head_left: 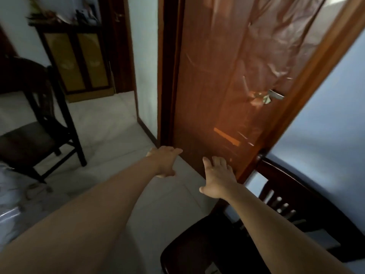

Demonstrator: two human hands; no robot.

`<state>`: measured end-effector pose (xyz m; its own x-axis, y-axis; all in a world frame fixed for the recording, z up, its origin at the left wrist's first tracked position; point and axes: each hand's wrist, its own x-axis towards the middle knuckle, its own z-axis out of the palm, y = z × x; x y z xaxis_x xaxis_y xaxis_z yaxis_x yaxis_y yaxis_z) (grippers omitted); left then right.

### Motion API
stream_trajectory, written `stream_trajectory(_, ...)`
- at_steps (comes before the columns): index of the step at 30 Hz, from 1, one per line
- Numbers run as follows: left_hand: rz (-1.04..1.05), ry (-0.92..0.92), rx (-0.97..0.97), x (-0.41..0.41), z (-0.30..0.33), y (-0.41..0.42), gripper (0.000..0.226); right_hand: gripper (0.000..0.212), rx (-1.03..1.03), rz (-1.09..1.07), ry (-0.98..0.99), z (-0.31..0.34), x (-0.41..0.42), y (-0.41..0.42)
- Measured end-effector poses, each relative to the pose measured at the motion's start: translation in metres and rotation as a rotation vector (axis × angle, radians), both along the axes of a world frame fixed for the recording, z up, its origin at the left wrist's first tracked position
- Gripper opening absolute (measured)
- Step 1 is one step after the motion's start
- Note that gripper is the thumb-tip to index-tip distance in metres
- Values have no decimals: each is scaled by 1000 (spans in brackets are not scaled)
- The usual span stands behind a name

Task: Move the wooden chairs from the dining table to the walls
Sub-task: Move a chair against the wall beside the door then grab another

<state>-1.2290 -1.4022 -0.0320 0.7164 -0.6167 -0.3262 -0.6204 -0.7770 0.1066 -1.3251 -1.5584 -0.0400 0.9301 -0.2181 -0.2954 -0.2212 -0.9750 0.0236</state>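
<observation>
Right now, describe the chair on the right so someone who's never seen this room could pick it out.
Find the big orange-brown door. The chair stands just past its lower right corner, backrest towards the pale blue wall, under the right hand. Unlike the other chair far left, its backrest has a row of short slats.

Both bare arms outstretched, left hand point(165, 162) and right hand point(217, 177) empty, fingers spread

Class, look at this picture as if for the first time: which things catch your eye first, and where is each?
First come the two bare hands, left hand and right hand, stretched forward, open and holding nothing, at the centre. Behind them stands the tall reddish-brown wooden door with its metal handle. One dark wooden chair sits against the pale blue wall at lower right, another dark chair at left.
</observation>
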Motion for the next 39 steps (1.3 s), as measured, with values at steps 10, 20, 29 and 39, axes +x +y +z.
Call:
stream_trajectory(10, 309, 34, 47, 53, 4, 185, 83, 94, 7, 262, -24, 8, 100, 156)
stream_trajectory(20, 566, 6, 36, 124, 8, 291, 81, 95, 71, 493, -54, 7, 222, 262)
stream_trajectory(29, 693, -19, 33, 278, 31, 333, 77, 91, 130, 621, -43, 24, 404, 311)
stream_trajectory(39, 826, -31, 22, 403, 38, 418, 77, 89, 144, 730, -88, 29, 559, 409)
